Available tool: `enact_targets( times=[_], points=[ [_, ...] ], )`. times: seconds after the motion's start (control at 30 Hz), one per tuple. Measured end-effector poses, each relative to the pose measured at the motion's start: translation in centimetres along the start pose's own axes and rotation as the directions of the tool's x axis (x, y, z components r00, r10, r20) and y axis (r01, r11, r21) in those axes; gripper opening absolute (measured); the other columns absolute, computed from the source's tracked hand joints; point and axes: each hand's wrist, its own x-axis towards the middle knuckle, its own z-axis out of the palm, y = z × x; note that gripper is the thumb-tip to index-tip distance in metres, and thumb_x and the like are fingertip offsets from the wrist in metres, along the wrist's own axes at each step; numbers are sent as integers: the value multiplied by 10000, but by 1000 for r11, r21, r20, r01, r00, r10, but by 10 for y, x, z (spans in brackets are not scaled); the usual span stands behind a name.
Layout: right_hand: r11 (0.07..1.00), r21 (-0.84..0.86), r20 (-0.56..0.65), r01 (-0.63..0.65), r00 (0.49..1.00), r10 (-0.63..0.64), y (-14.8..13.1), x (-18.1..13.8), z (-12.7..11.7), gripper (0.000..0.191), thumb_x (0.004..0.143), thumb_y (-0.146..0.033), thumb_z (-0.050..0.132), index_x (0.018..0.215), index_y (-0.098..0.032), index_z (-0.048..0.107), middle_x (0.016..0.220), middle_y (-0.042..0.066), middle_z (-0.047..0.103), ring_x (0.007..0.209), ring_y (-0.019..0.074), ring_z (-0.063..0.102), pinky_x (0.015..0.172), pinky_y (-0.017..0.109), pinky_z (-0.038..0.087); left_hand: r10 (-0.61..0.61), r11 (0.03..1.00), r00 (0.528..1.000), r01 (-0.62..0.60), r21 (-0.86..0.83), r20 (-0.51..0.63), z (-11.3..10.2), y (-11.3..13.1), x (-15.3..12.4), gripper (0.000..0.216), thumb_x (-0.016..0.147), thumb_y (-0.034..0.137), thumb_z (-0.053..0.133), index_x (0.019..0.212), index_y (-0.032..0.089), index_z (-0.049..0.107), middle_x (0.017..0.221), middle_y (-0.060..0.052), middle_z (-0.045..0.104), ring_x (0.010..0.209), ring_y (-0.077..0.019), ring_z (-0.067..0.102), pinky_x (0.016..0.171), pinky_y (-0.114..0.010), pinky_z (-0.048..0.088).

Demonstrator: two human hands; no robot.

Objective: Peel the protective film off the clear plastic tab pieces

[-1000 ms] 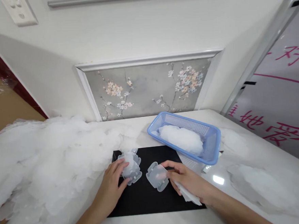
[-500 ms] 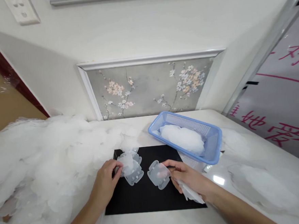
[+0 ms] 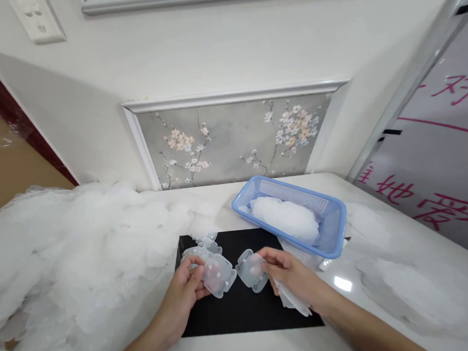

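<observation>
My left hand [image 3: 186, 294] pinches a translucent plastic piece [image 3: 219, 275] with small round studs and holds it over the black mat [image 3: 247, 308]. My right hand [image 3: 291, 278] grips a second, similar plastic piece [image 3: 250, 268] at its right edge, and white sheets [image 3: 293, 302] hang under its palm. The two pieces sit side by side, close together. A few more such pieces [image 3: 207, 247] lie at the mat's far left corner.
A big heap of white translucent sheets [image 3: 71, 261] covers the table's left side. A blue mesh basket [image 3: 333, 222] with white sheets inside stands at the right of the mat. More sheets [image 3: 410, 291] lie on the white table at right. A wall is behind.
My left hand has lifted one plastic piece off the small stack and brought it right, toward the piece in my right hand. My right hand has shifted slightly left.
</observation>
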Motion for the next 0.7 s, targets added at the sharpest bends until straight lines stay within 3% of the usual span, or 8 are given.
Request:
enact_targets(
  times=[0.13, 0.2, 0.33, 0.43, 0.47, 0.5, 0.6, 0.7],
  points=[
    [998, -3, -86, 57, 995, -57, 3, 3, 0, 427, 745, -634, 584, 747, -209, 552, 565, -48, 459, 497, 109, 434, 488, 242, 351, -73, 992, 994, 81, -94, 82, 3, -1, -1, 371, 856, 482, 590, 1096, 213, 501, 1029, -61, 701, 957, -199, 681, 901, -368, 502],
    [995, -32, -114, 90, 989, -93, 3, 4, 1, 479, 735, -669, 573, 640, -216, 451, 552, -56, 389, 487, 100, 374, 471, 239, 323, -97, 988, 991, 108, -112, 94, 2, -1, -1, 404, 856, 465, 602, 1144, 200, 505, 1071, -81, 693, 983, -212, 678, 917, -377, 499],
    [970, -200, -148, 137, 975, -168, 6, 1, 4, 484, 742, -489, 634, 587, -231, 255, 542, -70, 297, 500, 102, 324, 491, 242, 300, -127, 979, 985, 144, -145, 119, 3, -1, -1, 385, 866, 403, 612, 1164, 180, 514, 1092, -105, 689, 972, -227, 686, 916, -387, 506],
    [903, -358, -133, 238, 944, -302, 11, -2, 9, 244, 792, -314, 572, 665, -233, 380, 621, -41, 410, 565, 141, 430, 530, 259, 380, -129, 972, 982, 153, -179, 137, 3, -1, -2, 350, 884, 355, 595, 1173, 173, 515, 1121, -116, 679, 990, -238, 681, 937, -409, 500],
    [859, -412, -96, 304, 923, -372, 13, -3, 11, 105, 797, -259, 551, 747, -233, 463, 701, -18, 479, 608, 152, 474, 566, 275, 424, -128, 970, 982, 154, -190, 142, 3, 0, -3, 343, 889, 344, 589, 1177, 173, 515, 1137, -118, 673, 995, -240, 679, 946, -417, 496],
    [808, -458, -41, 371, 899, -436, 15, -4, 14, 82, 792, -205, 540, 865, -239, 528, 815, 9, 535, 651, 159, 509, 611, 293, 462, -125, 968, 981, 153, -200, 148, 3, 1, -4, 340, 893, 338, 584, 1184, 174, 515, 1154, -119, 665, 1002, -243, 676, 954, -425, 492],
    [676, -523, 125, 520, 831, -543, 20, -6, 20, 429, 769, -111, 539, 1162, -282, 559, 1198, 84, 530, 750, 161, 574, 727, 341, 517, -103, 968, 978, 141, -206, 184, 4, 3, -6, 357, 903, 339, 570, 1220, 186, 508, 1191, -122, 648, 1025, -248, 665, 968, -443, 483],
    [651, -517, 144, 556, 806, -574, 21, -5, 24, 278, 837, -150, 509, 1048, -276, 640, 1291, 99, 519, 806, 176, 608, 705, 336, 524, -80, 979, 973, 117, -164, 217, 5, 2, -6, 403, 913, 366, 545, 1277, 209, 476, 1208, -123, 637, 1062, -252, 645, 981, -454, 472]
  ],
)
